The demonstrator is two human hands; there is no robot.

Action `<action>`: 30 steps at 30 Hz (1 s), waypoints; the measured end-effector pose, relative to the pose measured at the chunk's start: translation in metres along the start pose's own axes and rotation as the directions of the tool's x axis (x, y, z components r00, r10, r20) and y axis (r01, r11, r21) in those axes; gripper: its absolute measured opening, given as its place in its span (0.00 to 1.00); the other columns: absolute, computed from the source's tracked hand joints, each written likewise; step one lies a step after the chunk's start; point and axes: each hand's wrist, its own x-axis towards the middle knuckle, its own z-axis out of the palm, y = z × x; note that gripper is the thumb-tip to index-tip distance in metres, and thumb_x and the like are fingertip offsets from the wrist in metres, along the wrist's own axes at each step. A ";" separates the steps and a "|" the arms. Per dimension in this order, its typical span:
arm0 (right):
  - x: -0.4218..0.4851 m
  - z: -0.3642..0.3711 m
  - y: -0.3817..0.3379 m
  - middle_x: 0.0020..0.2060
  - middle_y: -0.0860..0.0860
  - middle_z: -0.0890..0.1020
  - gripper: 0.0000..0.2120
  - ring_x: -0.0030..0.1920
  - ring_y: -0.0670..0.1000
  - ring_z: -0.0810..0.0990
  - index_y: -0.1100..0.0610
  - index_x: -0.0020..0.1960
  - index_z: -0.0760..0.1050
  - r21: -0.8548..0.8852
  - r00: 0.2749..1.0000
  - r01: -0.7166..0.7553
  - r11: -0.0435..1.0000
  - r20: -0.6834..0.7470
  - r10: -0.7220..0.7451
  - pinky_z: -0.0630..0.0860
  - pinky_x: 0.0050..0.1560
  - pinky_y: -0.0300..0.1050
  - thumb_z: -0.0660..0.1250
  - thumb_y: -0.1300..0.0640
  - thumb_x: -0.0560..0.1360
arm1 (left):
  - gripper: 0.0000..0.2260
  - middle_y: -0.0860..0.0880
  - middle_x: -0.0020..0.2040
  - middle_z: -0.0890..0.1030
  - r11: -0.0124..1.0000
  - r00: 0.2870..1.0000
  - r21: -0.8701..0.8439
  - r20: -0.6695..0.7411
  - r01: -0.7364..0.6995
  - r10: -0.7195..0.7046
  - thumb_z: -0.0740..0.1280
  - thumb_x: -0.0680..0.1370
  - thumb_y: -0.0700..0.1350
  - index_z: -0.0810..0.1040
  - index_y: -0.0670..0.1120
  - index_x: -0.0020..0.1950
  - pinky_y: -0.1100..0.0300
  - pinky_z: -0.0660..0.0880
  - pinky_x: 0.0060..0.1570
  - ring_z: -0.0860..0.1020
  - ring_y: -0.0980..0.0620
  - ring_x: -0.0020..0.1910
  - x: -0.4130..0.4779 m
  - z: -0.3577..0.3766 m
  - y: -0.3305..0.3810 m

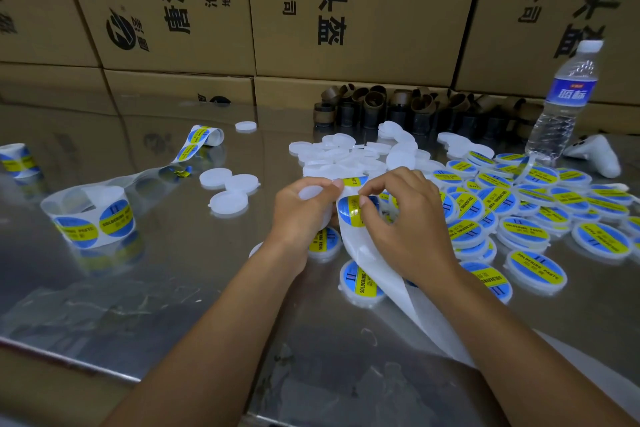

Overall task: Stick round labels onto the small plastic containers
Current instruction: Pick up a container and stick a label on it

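Note:
My left hand (300, 215) grips a small white plastic container (311, 192) together with the white backing strip (381, 284) that runs down toward me. My right hand (401, 218) pinches a round blue and yellow label (350, 211) on that strip, thumb and forefinger at its edge. A heap of plain white containers (346, 154) lies just beyond my hands. Labelled containers (526, 211) spread out to the right. Three loose plain containers (228, 189) lie to the left.
A label roll (91, 222) stands at the left on the steel table (173, 288), with a second one (19, 159) at the far left edge. Brown cardboard cores (398, 107) line the back. A water bottle (564, 100) and white controller (595, 152) sit far right. Cardboard boxes (346, 10) wall off the back.

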 end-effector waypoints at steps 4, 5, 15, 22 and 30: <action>0.002 -0.001 -0.005 0.37 0.48 0.78 0.02 0.44 0.53 0.75 0.58 0.39 0.76 0.076 0.999 -0.027 0.997 -0.022 0.029 0.70 0.50 0.51 0.64 0.61 0.67 | 0.06 0.40 0.40 0.81 1.000 1.000 0.000 -0.019 -0.002 0.002 0.71 0.75 0.43 0.79 0.45 0.39 0.54 0.77 0.41 0.77 0.46 0.35 0.000 0.000 0.001; 0.002 -0.002 -0.006 0.37 0.48 0.77 0.02 0.43 0.53 0.75 0.58 0.38 0.75 0.100 0.999 -0.043 0.994 -0.022 0.045 0.70 0.50 0.52 0.64 0.61 0.67 | 0.06 0.40 0.41 0.81 1.000 1.000 0.009 -0.023 -0.005 0.005 0.71 0.75 0.44 0.79 0.45 0.39 0.52 0.78 0.43 0.77 0.46 0.36 0.000 0.000 0.001; 0.006 -0.009 -0.008 0.34 0.46 0.75 0.03 0.39 0.42 0.72 0.56 0.34 0.72 0.448 0.956 -0.257 0.857 -0.013 0.293 0.68 0.44 0.33 0.60 0.60 0.65 | 0.07 0.41 0.44 0.83 0.999 0.997 0.027 -0.066 -0.035 0.037 0.72 0.74 0.45 0.79 0.46 0.36 0.52 0.79 0.43 0.79 0.48 0.37 0.002 -0.001 -0.002; 0.008 -0.008 -0.002 0.29 0.39 0.75 0.04 0.35 0.42 0.71 0.52 0.34 0.72 0.584 0.932 -0.291 0.758 -0.005 0.362 0.67 0.41 0.37 0.62 0.60 0.66 | 0.06 0.47 0.39 0.83 0.998 0.993 0.017 -0.100 -0.058 0.060 0.73 0.73 0.46 0.80 0.49 0.37 0.56 0.79 0.44 0.80 0.51 0.38 0.009 -0.002 -0.008; 0.012 -0.013 -0.001 0.30 0.38 0.77 0.15 0.33 0.37 0.73 0.50 0.33 0.75 0.700 0.909 -0.370 0.611 0.137 0.394 0.69 0.36 0.29 0.64 0.68 0.71 | 0.07 0.52 0.34 0.81 0.993 0.983 -0.076 -0.168 -0.093 0.080 0.70 0.75 0.51 0.79 0.51 0.39 0.60 0.78 0.39 0.81 0.55 0.35 0.009 -0.003 -0.003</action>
